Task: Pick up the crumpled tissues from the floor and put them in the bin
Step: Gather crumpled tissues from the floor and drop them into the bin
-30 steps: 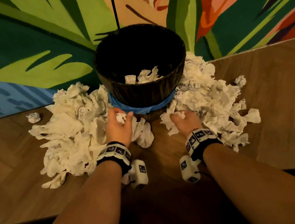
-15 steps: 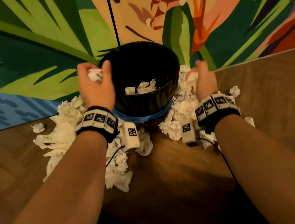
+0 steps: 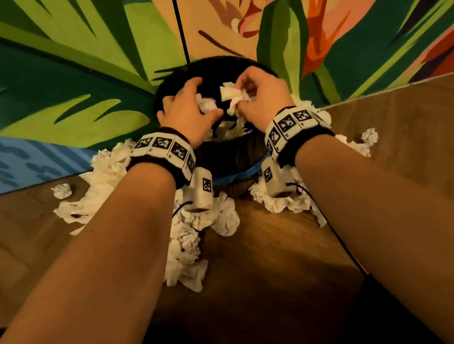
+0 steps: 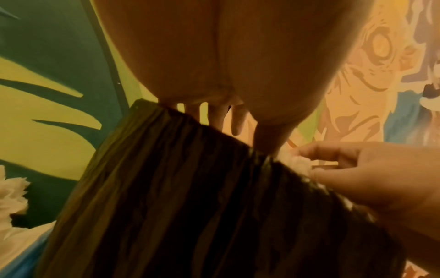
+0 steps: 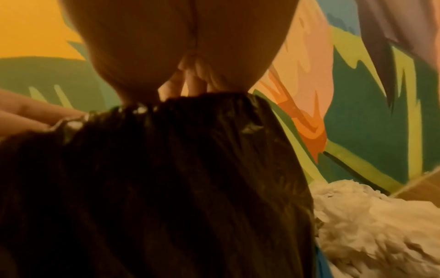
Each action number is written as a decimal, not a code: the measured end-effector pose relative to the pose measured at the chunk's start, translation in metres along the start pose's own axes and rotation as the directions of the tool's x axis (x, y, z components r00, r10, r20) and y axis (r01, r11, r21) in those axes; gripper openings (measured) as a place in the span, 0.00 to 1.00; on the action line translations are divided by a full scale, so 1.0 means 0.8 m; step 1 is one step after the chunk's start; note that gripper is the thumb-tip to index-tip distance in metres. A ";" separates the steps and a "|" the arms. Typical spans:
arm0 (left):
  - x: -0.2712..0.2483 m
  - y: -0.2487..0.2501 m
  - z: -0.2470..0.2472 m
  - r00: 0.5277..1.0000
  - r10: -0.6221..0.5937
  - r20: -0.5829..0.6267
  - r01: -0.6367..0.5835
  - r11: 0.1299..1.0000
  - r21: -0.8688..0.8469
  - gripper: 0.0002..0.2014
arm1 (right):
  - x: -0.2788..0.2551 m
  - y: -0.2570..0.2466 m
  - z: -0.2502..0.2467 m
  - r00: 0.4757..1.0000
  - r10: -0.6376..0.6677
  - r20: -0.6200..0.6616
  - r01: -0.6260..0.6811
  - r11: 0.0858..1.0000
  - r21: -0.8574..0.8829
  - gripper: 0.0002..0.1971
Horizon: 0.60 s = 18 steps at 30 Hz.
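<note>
While both hands hover over the bin [image 3: 235, 155], the left hand [image 3: 189, 111] loosely cupping 1 tissue [image 3: 206, 104] and the right hand [image 3: 259, 97] pinching another [image 3: 232, 95], either could drift past the rim onto the floor piles [image 3: 99, 179].

Wooden floor [image 3: 416, 168], littered.
Carries dark bin [image 3: 232, 155] by the wall, heaps of tissues [image 3: 184, 249] touching both its sides, one stray ball [image 3: 61, 190] apart at left.
</note>
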<state>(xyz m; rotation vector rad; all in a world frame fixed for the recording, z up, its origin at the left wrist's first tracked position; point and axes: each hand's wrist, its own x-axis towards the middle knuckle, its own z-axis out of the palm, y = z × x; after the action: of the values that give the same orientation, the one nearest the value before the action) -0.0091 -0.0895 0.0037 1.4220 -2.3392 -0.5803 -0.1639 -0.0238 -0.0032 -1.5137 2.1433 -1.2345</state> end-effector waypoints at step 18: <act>-0.068 -0.112 0.052 0.766 -0.527 -0.368 0.266 0.781 -0.565 0.06 | -0.082 0.099 -0.012 0.756 0.497 -0.425 -0.350 0.856 0.379 0.04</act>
<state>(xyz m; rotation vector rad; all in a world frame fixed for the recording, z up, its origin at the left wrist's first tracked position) 0.0623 -0.0711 -0.0820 1.5949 -1.3380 -0.7305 -0.1932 0.0456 -0.0735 -0.5484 2.2969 -1.7957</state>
